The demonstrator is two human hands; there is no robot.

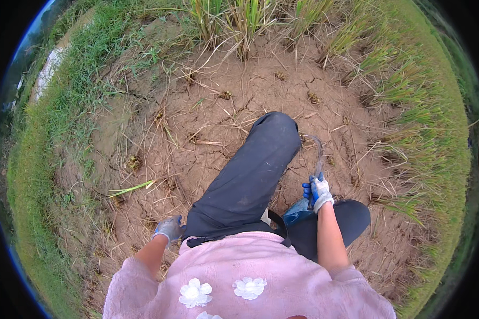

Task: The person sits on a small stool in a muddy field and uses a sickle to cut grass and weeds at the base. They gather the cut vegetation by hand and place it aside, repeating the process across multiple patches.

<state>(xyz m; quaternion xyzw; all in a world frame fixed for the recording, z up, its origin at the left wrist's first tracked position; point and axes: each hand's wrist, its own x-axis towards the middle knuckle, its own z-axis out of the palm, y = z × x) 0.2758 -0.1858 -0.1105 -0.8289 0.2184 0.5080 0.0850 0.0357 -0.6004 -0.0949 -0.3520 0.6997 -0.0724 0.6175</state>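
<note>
My right hand (321, 189), in a white and blue work glove, grips the handle of a sickle (319, 153). The curved blade points away from me, beside my raised knee in dark trousers (243, 171). My left hand (169, 230), gloved alike, hangs low beside my left hip. Nothing shows in it, and its fingers are partly hidden. Cut rice stubble (134, 162) dots the cracked soil (231, 131) in front of me. A few green blades (131, 189) lie on the ground to the left.
Standing rice plants (243, 28) rise ahead, and more rice (419, 131) curves along the right side. Green grass and weeds (88, 60) border the left. A blue boot (297, 211) shows beneath my right hand. Dry straw (207, 141) is scattered over the soil.
</note>
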